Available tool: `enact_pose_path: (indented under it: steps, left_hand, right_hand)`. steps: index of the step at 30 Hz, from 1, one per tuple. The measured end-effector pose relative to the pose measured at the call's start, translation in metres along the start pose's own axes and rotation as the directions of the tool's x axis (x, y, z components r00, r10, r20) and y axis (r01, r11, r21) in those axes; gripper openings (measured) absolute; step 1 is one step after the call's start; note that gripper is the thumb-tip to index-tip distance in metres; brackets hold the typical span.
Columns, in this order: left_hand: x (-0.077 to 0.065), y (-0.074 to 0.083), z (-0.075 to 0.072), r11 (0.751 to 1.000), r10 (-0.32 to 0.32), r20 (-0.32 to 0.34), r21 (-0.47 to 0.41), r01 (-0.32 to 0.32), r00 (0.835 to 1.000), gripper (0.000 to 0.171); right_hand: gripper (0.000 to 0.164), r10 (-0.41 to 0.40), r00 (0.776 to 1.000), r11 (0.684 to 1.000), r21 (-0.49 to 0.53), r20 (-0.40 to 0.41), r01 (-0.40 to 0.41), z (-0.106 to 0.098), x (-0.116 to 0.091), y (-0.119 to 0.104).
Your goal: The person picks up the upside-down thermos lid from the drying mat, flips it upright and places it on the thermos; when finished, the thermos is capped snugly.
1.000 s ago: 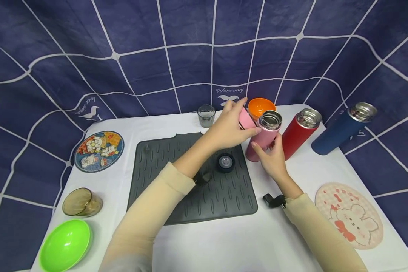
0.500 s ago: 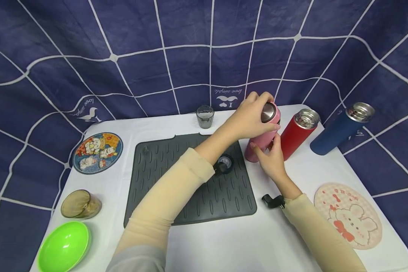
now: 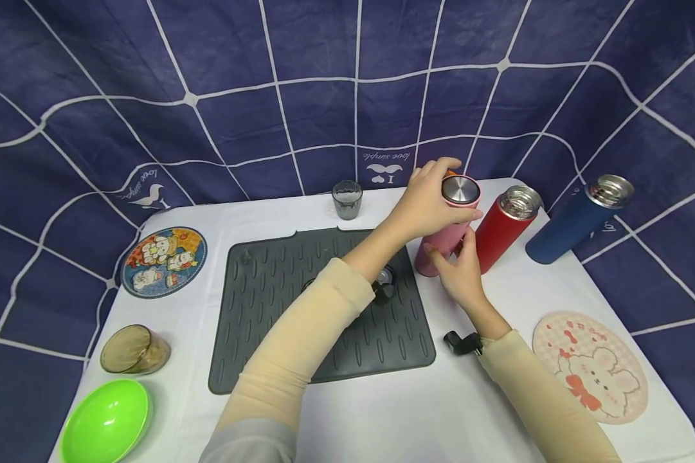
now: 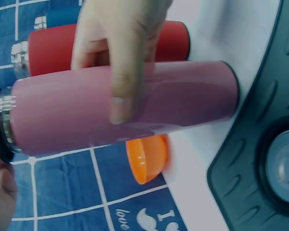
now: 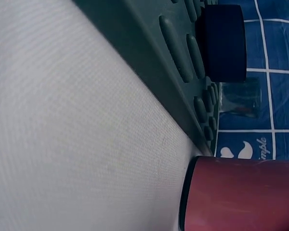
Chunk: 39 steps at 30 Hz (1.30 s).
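The pink thermos [image 3: 436, 254] stands on the white table at the right of the grey mat. My left hand [image 3: 428, 206] grips its pink lid [image 3: 460, 190], which has a silver top, at the bottle's mouth. Silver threads [image 4: 6, 115] show between lid and body in the left wrist view. Lower down, my right hand [image 3: 461, 267] holds the thermos body, thumb across its side. Beside it stand a lidless red thermos [image 3: 502, 231] and a lidless blue thermos [image 3: 573, 225]. In the right wrist view only the thermos's lower part shows, no hand.
A dark cap [image 5: 225, 43] sits on the grey ribbed mat [image 3: 254, 321]. Behind are a clear glass [image 3: 347, 200] and an orange bowl [image 4: 148, 159]. At left: a round mat [image 3: 163, 262], a brown glass [image 3: 135, 350], a green bowl [image 3: 107, 421]. A pink bunny mat [image 3: 590, 366] lies right.
My left hand has carried the pink lid rightward onto the mouth of the pink thermos and levelled it from a tilt. The orange bowl is now mostly hidden. My right hand has stayed put.
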<state>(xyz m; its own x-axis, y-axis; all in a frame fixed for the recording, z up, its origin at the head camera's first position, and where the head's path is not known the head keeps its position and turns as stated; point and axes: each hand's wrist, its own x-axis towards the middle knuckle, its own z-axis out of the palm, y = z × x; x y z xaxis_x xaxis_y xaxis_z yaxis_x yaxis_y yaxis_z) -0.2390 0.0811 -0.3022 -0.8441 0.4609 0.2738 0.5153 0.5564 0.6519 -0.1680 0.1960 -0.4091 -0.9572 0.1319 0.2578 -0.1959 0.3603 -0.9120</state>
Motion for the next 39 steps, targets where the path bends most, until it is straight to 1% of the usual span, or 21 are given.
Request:
enact_pose_path:
  steps: [2,4,6,8,12,15,18,20,25,28,30,34,36,37,39]
  left_hand:
    - [0.0,-0.004,0.003,0.996,-0.013,-0.033,-0.094,0.01,0.999,0.089]
    - [-0.001,-0.006,0.006,0.985,-0.027,-0.055,-0.174,0.017,0.998,0.09]
    - [-0.002,-0.007,0.009,0.977,-0.047,-0.055,-0.209,0.035,0.997,0.089]
    - [-0.002,-0.007,0.01,0.979,-0.04,-0.047,-0.2,0.029,0.998,0.084]
    - [-0.003,-0.009,0.01,0.989,-0.016,-0.014,-0.147,0.014,1.0,0.074]
    - [-0.005,-0.013,0.01,0.986,0.007,-0.013,-0.168,-0.009,1.0,0.069]
    - [-0.007,-0.019,0.009,0.973,0.029,-0.015,-0.23,-0.032,0.999,0.069]
    - [-0.008,-0.023,0.009,0.958,0.039,0.001,-0.285,-0.037,0.999,0.07]
    - [-0.009,-0.031,0.006,0.913,0.032,0.074,-0.409,0.001,0.997,0.072]
    - [-0.009,-0.032,0.007,0.891,0.024,0.091,-0.453,0.02,0.996,0.073]
    - [-0.009,-0.03,0.01,0.888,0.004,0.081,-0.459,0.033,0.997,0.078]
    - [-0.009,-0.026,0.017,0.895,-0.063,0.013,-0.442,0.063,0.998,0.083]
    - [-0.009,-0.025,0.019,0.895,-0.08,-0.013,-0.442,0.066,0.997,0.079]
    - [-0.009,-0.026,0.019,0.894,-0.077,-0.016,-0.443,0.062,0.997,0.075]
    - [-0.008,-0.028,0.018,0.886,-0.057,0.002,-0.461,0.052,0.998,0.068]
  right_hand:
    - [0.066,-0.001,1.0,1.0,-0.008,-0.003,0.001,0.0,0.0,-0.001]
    - [0.067,0.002,1.0,1.0,-0.01,-0.005,-0.002,0.0,0.0,-0.001]
    - [0.067,0.007,1.0,1.0,-0.015,-0.008,-0.007,0.0,0.0,-0.001]
    - [0.067,0.013,1.0,1.0,-0.014,-0.013,-0.013,-0.001,0.0,-0.001]
    - [0.066,0.008,1.0,1.0,-0.021,-0.02,-0.008,-0.002,0.0,-0.003]
    - [0.065,0.0,1.0,1.0,-0.03,-0.02,-0.001,-0.001,-0.001,-0.004]
    - [0.066,-0.004,1.0,0.999,-0.043,-0.016,0.004,0.0,-0.001,-0.004]
    - [0.066,-0.006,1.0,0.999,-0.05,-0.012,0.005,0.001,-0.001,-0.004]
    - [0.069,0.005,1.0,0.998,-0.061,0.008,-0.005,0.0,-0.001,-0.002]
    - [0.069,0.006,1.0,0.998,-0.063,0.013,-0.005,0.0,-0.002,-0.001]
    - [0.068,0.0,1.0,0.998,-0.062,0.008,0.001,0.001,-0.002,0.0]
    - [0.066,-0.015,1.0,0.998,-0.056,-0.007,0.014,0.001,-0.003,0.002]
    - [0.066,-0.02,1.0,0.998,-0.054,-0.011,0.02,0.001,-0.003,0.002]
    - [0.066,-0.021,1.0,0.998,-0.054,-0.011,0.02,0.001,-0.003,0.002]
    - [0.067,-0.018,1.0,0.998,-0.059,-0.011,0.018,0.001,-0.003,0.003]
